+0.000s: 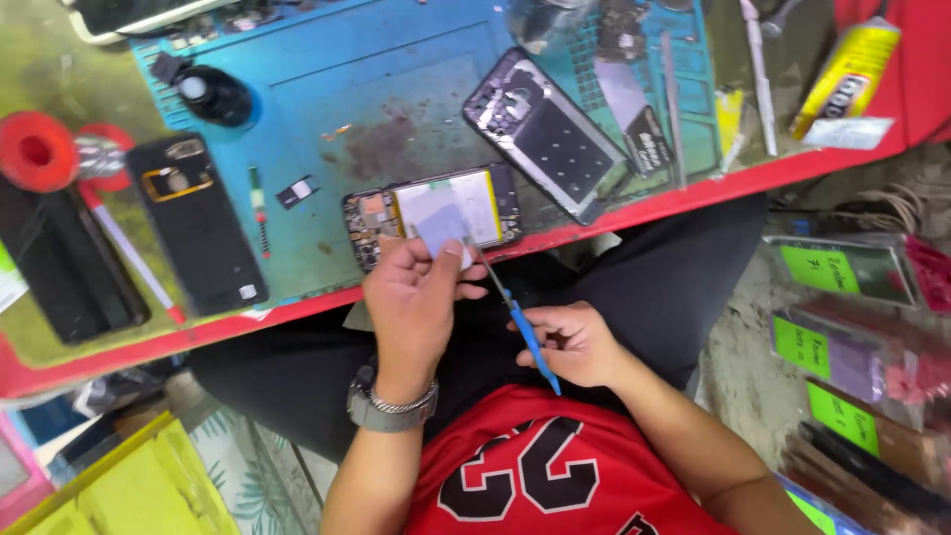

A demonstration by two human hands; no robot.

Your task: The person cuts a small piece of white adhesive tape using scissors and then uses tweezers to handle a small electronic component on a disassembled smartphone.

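The person sits at a red-edged table [634, 210] covered by a blue work mat [327, 89], and the opened phone [436, 213] lies at the near edge of the mat. The left hand [416, 297] pinches a small grey sheet [443, 236] over the phone, while the right hand [575, 342] is closed around blue-handled tweezers [520, 322]. On the mat lie also a phone frame [545, 129] and a black back cover [198, 223]; beside the table stand packets with green labels [842, 317].

Your left hand [416, 297] pinches a thin, matt grey sheet [443, 236] that looks like paper or film, over the opened phone [436, 211] with its glossy pale battery face. Your right hand [575, 344] holds a slim tool [520, 322] with a metal tip and smooth blue plastic handle. The blue mat [327, 109] looks rubbery, matt and stained; your wristwatch [388, 406] is brushed metal.
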